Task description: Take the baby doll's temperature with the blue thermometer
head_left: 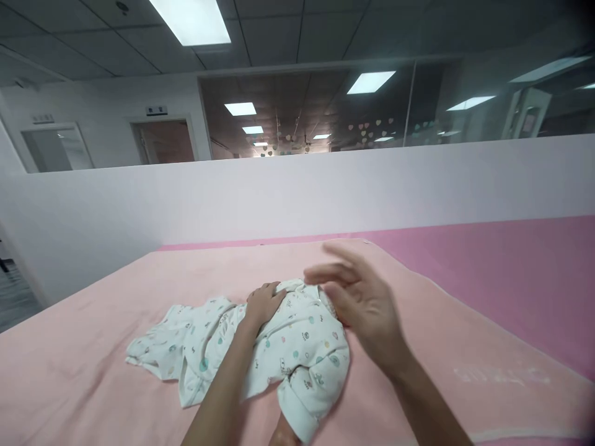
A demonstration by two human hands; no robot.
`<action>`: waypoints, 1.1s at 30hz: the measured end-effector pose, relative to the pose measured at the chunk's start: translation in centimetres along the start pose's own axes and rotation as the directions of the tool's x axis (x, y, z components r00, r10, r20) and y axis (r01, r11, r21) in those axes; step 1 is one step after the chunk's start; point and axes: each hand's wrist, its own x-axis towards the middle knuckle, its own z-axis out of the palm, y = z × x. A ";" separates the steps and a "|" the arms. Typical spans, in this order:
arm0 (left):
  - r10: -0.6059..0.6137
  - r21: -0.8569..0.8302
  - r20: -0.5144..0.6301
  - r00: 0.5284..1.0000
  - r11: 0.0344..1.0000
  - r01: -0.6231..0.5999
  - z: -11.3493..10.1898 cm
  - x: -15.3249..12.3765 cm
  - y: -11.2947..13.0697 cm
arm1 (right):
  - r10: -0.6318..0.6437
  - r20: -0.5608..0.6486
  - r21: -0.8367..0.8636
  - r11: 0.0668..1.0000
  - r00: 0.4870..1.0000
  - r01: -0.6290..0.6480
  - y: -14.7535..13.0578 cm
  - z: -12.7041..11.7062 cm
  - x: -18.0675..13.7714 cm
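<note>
A small white baby garment (pixel 297 350) with coloured prints lies crumpled on a light pink blanket (pixel 93 365). My left hand (pixel 264 302) lies on the garment's upper middle, its fingers bent over the cloth near the collar. My right hand (pixel 356 294) hovers just above the garment's right side, fingers stretched out and apart, slightly blurred, holding nothing. A padded end of the garment (pixel 302 409) hangs toward me at the bottom.
The light pink blanket lies over a darker pink surface (pixel 511 279) that runs to the right. A white partition wall (pixel 297 192) stands right behind it. Beyond are glass panels, doors and ceiling lights. A gap to the floor (pixel 13 291) shows at far left.
</note>
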 end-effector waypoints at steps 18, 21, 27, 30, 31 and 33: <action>0.350 -0.403 -0.058 0.935 0.849 -0.342 -1.6 -2.9 4.3 | -0.094 0.045 -0.661 0.744 0.995 0.100 10.9 3.3 -4.1; 0.412 -0.465 0.034 0.911 0.813 -0.351 -1.7 -3.1 4.5 | -0.108 0.008 -0.619 0.780 0.994 0.090 11.1 3.1 -4.1; 0.430 -0.460 0.085 0.899 0.817 -0.348 -1.6 -2.9 4.2 | -0.096 -0.196 -0.358 0.934 0.976 0.020 11.5 3.3 -2.4; 0.372 -0.549 0.116 0.921 0.797 -0.253 -1.7 -2.9 4.4 | -0.080 -0.303 -0.287 0.958 0.950 -0.011 11.7 3.9 -0.7; 0.347 -0.584 0.128 0.929 0.784 -0.212 -1.7 -2.9 4.5 | -0.079 -0.326 -0.273 0.962 0.942 -0.013 11.8 4.1 -0.3; 0.296 -0.651 0.137 0.945 0.746 -0.139 -1.8 -2.8 4.7 | -0.091 -0.348 -0.258 0.966 0.933 -0.002 12.0 4.5 0.3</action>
